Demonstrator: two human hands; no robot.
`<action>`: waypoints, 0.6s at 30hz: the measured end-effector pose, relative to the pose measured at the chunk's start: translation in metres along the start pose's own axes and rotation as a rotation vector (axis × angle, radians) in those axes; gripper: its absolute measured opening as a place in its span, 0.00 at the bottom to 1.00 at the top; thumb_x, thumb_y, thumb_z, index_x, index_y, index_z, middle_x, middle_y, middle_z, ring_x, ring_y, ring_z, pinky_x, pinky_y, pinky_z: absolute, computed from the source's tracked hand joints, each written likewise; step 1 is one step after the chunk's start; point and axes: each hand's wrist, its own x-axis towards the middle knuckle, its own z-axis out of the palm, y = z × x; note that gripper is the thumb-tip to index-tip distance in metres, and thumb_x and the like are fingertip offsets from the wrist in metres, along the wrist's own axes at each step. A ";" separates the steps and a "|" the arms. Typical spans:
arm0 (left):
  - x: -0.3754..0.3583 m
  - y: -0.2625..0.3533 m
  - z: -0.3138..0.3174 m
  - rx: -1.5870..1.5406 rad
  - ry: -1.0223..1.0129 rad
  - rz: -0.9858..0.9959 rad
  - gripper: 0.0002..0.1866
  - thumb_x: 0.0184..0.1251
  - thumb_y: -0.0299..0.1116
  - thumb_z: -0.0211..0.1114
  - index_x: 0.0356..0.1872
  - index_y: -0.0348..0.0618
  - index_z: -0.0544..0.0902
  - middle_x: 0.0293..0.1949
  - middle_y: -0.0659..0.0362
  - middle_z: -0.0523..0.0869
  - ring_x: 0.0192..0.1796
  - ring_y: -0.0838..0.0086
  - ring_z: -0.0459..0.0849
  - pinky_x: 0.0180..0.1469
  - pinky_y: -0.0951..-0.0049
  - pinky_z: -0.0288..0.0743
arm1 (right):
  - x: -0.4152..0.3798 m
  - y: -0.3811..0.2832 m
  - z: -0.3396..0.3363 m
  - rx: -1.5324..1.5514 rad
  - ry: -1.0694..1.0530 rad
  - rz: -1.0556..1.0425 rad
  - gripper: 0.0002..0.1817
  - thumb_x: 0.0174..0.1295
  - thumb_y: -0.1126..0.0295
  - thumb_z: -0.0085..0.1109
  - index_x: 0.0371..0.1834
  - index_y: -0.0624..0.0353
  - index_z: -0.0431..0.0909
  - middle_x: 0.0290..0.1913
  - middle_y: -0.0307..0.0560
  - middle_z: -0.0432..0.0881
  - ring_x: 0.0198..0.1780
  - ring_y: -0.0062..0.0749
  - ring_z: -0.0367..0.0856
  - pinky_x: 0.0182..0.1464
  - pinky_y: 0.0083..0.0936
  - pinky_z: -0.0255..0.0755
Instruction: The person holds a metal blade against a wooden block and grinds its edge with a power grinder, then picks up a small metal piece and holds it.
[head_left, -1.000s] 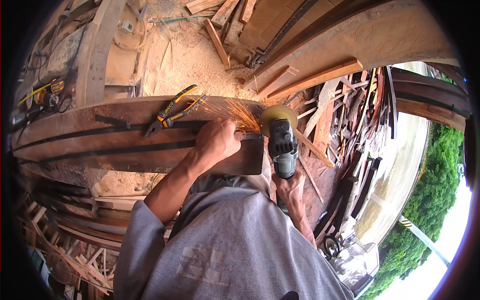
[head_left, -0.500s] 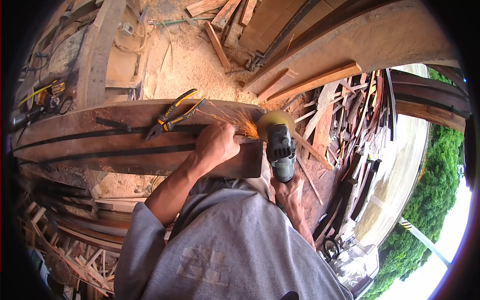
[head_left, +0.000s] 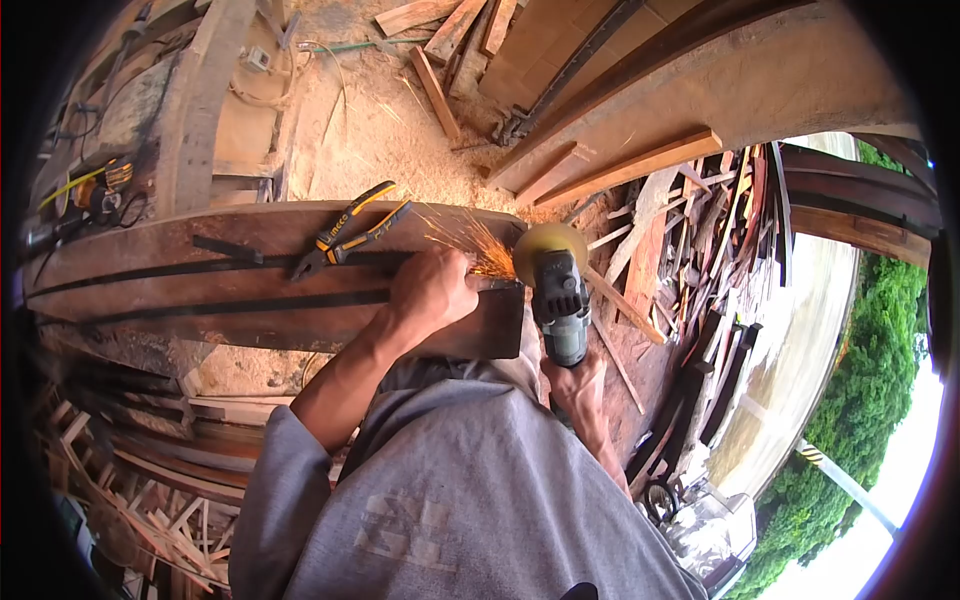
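My left hand (head_left: 432,287) is closed over the end of a long dark toothed strip, seemingly a band saw blade (head_left: 250,304), pressed against a wooden board (head_left: 120,240). In my right hand (head_left: 578,380), fingers wrapped round its body, is an angle grinder (head_left: 563,300). Its spinning disc (head_left: 552,240) meets the work at the board's right end, and orange sparks (head_left: 485,250) fly up and left from there. Exactly what the disc touches is partly hidden by my left fingers. Pliers (head_left: 350,228) with yellow-black handles lie on the board, beside a short dark strip (head_left: 226,248).
Sawdust (head_left: 385,130) covers the ground beyond the board. A large timber slab (head_left: 720,80) stands at upper right, above a heap of wood offcuts (head_left: 700,220). A yellow-black tool (head_left: 100,190) lies far left, and scrap wood (head_left: 190,520) fills the lower left.
The spray of sparks has spread wider, with streaks reaching farther over the sawdust. Both hands and the grinder stay almost in the same place.
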 end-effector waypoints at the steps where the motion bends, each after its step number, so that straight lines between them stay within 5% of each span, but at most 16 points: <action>1: 0.000 0.000 0.001 0.000 0.004 0.007 0.15 0.64 0.38 0.71 0.26 0.34 0.87 0.26 0.37 0.85 0.33 0.41 0.87 0.38 0.47 0.80 | -0.001 0.000 -0.001 0.003 -0.001 0.002 0.11 0.53 0.69 0.61 0.28 0.71 0.80 0.22 0.62 0.83 0.26 0.43 0.87 0.33 0.42 0.79; 18: 0.002 -0.002 0.002 -0.009 -0.013 0.003 0.16 0.64 0.39 0.72 0.26 0.34 0.87 0.26 0.37 0.85 0.33 0.41 0.87 0.38 0.48 0.79 | -0.002 -0.001 -0.003 -0.009 -0.021 -0.005 0.11 0.52 0.70 0.61 0.27 0.71 0.80 0.22 0.62 0.83 0.25 0.43 0.87 0.33 0.42 0.78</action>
